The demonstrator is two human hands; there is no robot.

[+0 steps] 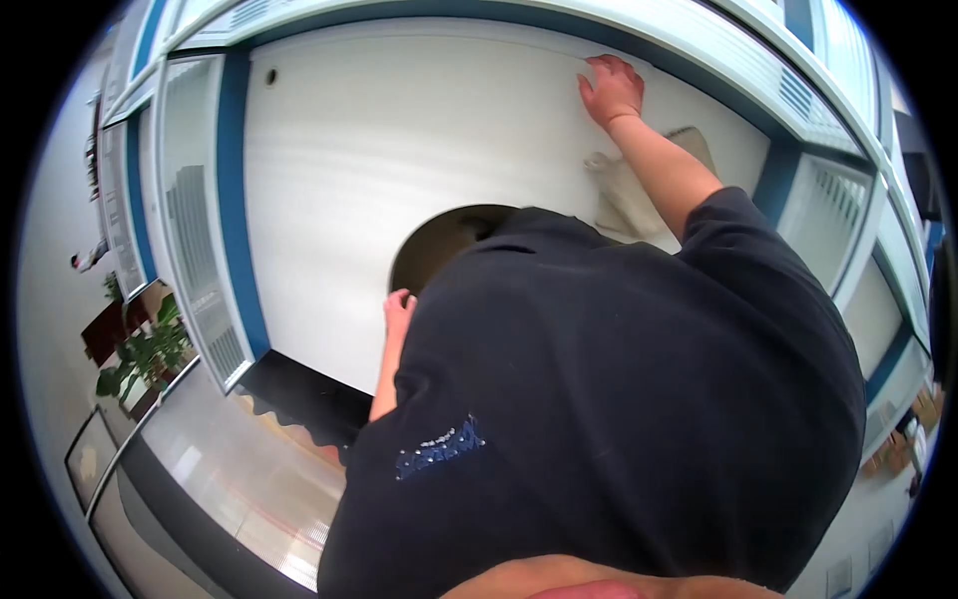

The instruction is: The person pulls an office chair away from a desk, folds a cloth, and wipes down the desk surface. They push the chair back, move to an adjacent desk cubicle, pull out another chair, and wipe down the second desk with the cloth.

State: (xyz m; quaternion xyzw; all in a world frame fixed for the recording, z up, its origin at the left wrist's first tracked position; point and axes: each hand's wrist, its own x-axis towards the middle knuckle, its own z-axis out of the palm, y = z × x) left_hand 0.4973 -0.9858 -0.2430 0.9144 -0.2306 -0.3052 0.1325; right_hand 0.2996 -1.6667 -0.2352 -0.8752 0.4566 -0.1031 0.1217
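Note:
My right hand (613, 92) reaches to the far edge of a white desktop (339, 160). Its fingers are stretched out on the surface by the blue-edged partition, and nothing shows in them. Under my right forearm lies a crumpled beige cloth (624, 195), partly covered by the arm. My left hand (399, 307) is beside a dark round shape (439, 245), its fingers loosely bent and a little apart, with no object visible in them. My dark shirt hides much of the round shape, so I cannot tell what it is.
White partitions with blue edging (235, 200) enclose the desktop on several sides. A small dark hole (271, 77) is in its far left corner. A green potted plant (150, 349) stands beyond the left panel, and a black strip (309, 394) runs along the near left edge.

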